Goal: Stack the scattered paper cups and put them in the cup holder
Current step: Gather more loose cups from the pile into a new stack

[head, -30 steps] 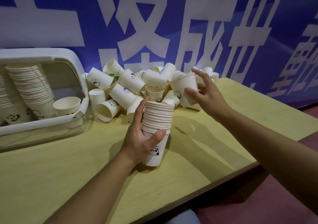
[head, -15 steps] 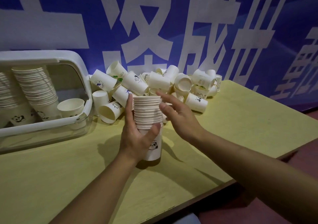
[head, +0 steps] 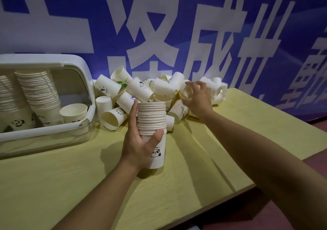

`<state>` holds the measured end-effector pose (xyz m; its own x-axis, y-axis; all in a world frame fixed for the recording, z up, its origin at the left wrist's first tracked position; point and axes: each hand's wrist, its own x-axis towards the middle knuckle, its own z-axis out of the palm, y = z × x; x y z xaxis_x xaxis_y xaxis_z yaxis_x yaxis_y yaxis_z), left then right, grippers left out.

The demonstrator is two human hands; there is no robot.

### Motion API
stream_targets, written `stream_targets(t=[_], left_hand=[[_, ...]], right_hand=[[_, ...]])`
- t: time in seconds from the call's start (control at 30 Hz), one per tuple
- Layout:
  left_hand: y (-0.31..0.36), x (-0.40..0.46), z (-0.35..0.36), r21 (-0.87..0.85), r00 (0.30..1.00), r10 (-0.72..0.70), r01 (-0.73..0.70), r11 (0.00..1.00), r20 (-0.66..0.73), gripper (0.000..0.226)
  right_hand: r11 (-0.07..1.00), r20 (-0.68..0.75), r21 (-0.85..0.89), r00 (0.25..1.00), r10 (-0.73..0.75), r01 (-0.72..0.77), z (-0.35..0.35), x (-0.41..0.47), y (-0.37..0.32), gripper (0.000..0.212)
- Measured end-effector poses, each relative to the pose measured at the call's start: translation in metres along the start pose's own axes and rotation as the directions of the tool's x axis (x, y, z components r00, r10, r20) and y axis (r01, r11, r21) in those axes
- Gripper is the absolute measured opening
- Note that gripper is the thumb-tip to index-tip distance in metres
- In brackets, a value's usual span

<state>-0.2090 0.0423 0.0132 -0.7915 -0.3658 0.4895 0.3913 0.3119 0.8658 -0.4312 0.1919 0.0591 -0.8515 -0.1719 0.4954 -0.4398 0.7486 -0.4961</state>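
My left hand grips a tall stack of white paper cups, upright above the yellow table; a panda print shows on the bottom cup. My right hand reaches into the pile of scattered cups by the wall, and its fingers curl round a single cup lying on its side. The white cup holder stands at the left with stacked cups and one lone cup inside.
A blue banner with large white characters covers the wall right behind the pile. The table's front edge runs diagonally at the lower right, with reddish floor beyond it.
My right hand set a cup onto the stack, then left it and reached back to the pile, where it now closes on another cup. The stack stayed in my left hand.
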Motion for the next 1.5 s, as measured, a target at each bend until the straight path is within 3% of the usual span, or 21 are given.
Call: stream_targets(t=[0.13, 0.3, 0.4, 0.57, 0.7, 0.83, 0.9, 1.0, 1.1, 1.17, 1.23, 1.27, 1.37, 1.5], left_hand=[[0.001, 0.001, -0.001, -0.004, 1.000, -0.014, 0.014, 1.000, 0.023, 0.092], [0.002, 0.001, 0.000, -0.012, 1.000, 0.000, 0.001, 1.000, 0.013, 0.092], [0.001, 0.000, 0.001, -0.012, 1.000, 0.020, -0.020, 1.000, 0.008, 0.092], [0.002, -0.001, 0.004, 0.006, 0.999, 0.033, -0.033, 0.999, 0.027, 0.095], [0.000, -0.002, 0.004, 0.004, 0.999, 0.032, -0.032, 0.999, 0.028, 0.097], [0.001, -0.002, 0.004, -0.016, 0.999, 0.009, -0.008, 1.000, 0.044, 0.096], [0.002, -0.001, 0.005, -0.023, 0.998, 0.006, -0.005, 1.000, 0.057, 0.093], [0.003, -0.001, 0.004, -0.041, 0.997, 0.016, -0.013, 0.999, 0.071, 0.092], [0.003, -0.001, 0.004, -0.055, 0.996, 0.021, -0.017, 0.998, 0.084, 0.093], [0.002, -0.001, 0.004, -0.078, 0.994, 0.033, -0.025, 0.997, 0.103, 0.092], [0.001, -0.002, 0.005, -0.101, 0.988, 0.057, -0.043, 0.994, 0.143, 0.094], [0.000, -0.002, 0.005, -0.105, 0.982, 0.066, -0.048, 0.993, 0.174, 0.096], [0.002, -0.006, 0.007, -0.083, 0.956, 0.060, -0.038, 0.996, 0.286, 0.096], [0.006, -0.010, 0.012, -0.062, 0.923, 0.056, -0.035, 0.997, 0.380, 0.095]], right_hand=[[0.996, -0.134, 0.069, 0.990, -0.049, 0.058, -0.006, 0.002, 0.000, 0.042], [0.957, -0.243, 0.273, 0.970, -0.025, 0.093, -0.041, -0.042, -0.002, 0.044], [0.945, -0.150, 0.318, 0.988, -0.037, 0.084, -0.063, -0.093, 0.011, 0.045], [0.974, 0.042, 0.228, 0.999, -0.008, -0.002, -0.080, -0.152, 0.039, 0.047], [0.988, 0.161, 0.104, 0.982, 0.097, -0.115, -0.083, -0.155, 0.050, 0.047], [0.996, 0.259, 0.016, 0.962, 0.086, -0.093, -0.084, -0.136, 0.043, 0.062], [0.998, 0.373, -0.037, 0.925, 0.065, -0.056, -0.085, -0.122, 0.033, 0.070], [0.995, 0.581, -0.096, 0.812, 0.061, -0.006, -0.084, -0.105, 0.021, 0.081], [0.995, 0.624, -0.104, 0.779, 0.057, 0.011, -0.082, -0.094, 0.015, 0.080], [0.996, 0.597, -0.090, 0.801, 0.047, 0.009, -0.084, -0.089, 0.014, 0.079], [0.996, 0.479, 0.053, 0.877, 0.035, -0.069, -0.090, -0.086, 0.010, 0.077], [0.972, 0.392, 0.204, 0.919, 0.030, -0.119, -0.094, -0.085, 0.007, 0.076], [0.765, 0.199, 0.624, 0.979, 0.042, -0.160, -0.104, -0.090, -0.015, 0.073], [0.634, 0.135, 0.768, 0.990, -0.027, -0.088, -0.103, -0.105, -0.051, 0.071]])
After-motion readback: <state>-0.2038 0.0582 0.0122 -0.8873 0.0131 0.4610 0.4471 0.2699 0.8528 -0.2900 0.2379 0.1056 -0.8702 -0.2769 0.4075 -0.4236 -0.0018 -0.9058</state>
